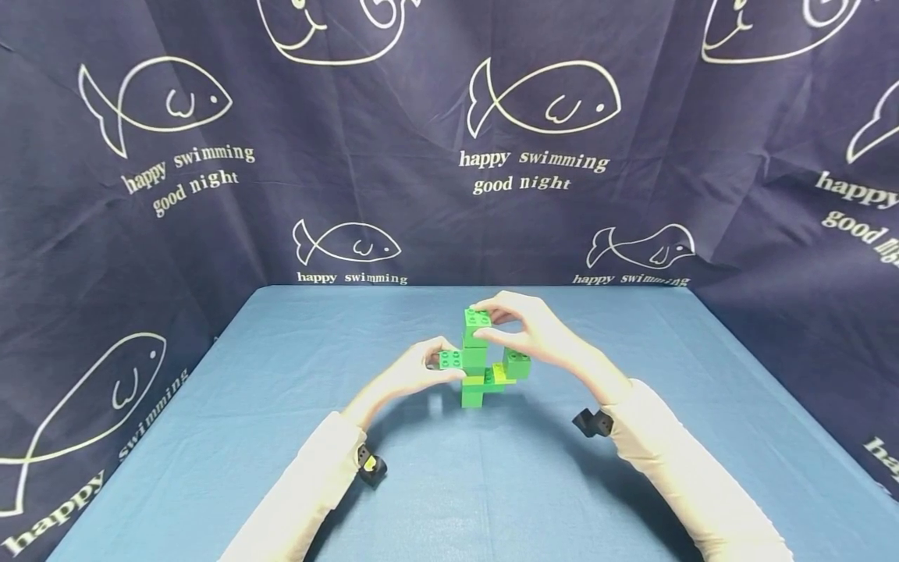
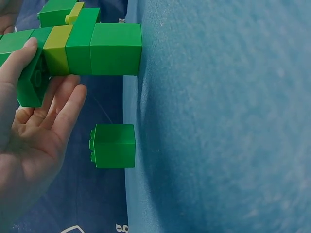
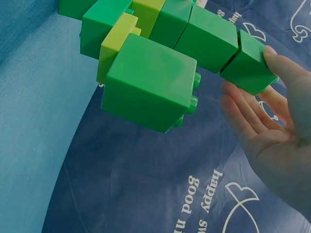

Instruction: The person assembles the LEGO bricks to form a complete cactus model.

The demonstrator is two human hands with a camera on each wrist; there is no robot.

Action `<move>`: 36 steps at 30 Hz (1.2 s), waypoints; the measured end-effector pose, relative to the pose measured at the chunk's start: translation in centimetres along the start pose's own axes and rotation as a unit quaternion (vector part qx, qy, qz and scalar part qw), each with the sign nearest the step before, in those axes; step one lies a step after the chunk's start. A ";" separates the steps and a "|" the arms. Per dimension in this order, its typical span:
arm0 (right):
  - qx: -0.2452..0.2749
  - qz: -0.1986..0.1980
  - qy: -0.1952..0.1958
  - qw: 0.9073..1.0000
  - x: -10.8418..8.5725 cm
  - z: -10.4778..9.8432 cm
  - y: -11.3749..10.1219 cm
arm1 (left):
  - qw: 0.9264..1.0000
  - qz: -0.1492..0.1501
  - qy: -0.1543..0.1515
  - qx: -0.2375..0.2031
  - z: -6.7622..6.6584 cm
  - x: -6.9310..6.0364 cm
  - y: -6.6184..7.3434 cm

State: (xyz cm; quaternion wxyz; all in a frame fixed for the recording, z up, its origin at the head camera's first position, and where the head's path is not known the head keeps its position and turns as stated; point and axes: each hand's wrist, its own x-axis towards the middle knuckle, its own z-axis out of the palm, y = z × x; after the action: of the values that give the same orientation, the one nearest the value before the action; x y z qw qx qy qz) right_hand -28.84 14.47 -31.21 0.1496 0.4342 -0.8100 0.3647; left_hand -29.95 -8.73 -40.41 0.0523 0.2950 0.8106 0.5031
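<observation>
A tower of green building bricks (image 1: 474,361) stands upright on the table, with a yellow-green brick (image 2: 57,48) low in it. My left hand (image 1: 414,368) holds a green brick (image 1: 450,359) that sticks out from the tower's left side, thumb in front and fingers behind. At the top, my right hand (image 1: 530,329) pinches a green brick (image 3: 250,63) between thumb and fingers; a thin gap shows under it in the right wrist view. From the right side juts an arm with another yellow-green brick (image 3: 116,46) and a green brick (image 3: 148,82) on its end.
A loose green brick (image 2: 114,146) stands on the blue-covered table (image 1: 456,484) near the tower in the left wrist view. Dark fabric (image 1: 421,172) with fish drawings surrounds the table. Dark wrist cameras (image 1: 593,422) hang at both sleeves.
</observation>
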 end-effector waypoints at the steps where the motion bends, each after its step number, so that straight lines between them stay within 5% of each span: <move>1: 0.001 0.000 0.001 1.000 0.0 0.0 0.0 | 1.000 0.000 0.000 -0.001 0.0 0.0 0.0; 21: 0.022 0.015 -0.003 1.000 -0.5 0.6 0.4 | 1.000 0.012 0.010 -0.011 0.5 -0.2 0.1; 28: 0.041 0.036 -0.002 0.999 -0.7 1.1 0.5 | 0.999 0.000 0.038 -0.012 0.7 -0.8 0.2; 36: 0.044 0.057 -0.015 0.997 -0.6 0.5 -2.3 | 0.998 -0.010 0.062 0.015 0.8 -0.8 0.3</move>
State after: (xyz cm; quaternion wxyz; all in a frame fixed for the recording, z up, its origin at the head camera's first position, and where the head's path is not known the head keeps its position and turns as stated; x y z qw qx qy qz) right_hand -26.64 13.63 -30.83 0.0972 0.3992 -0.8186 0.4013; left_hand -28.83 -8.40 -40.71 0.0026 0.2555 0.8230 0.5073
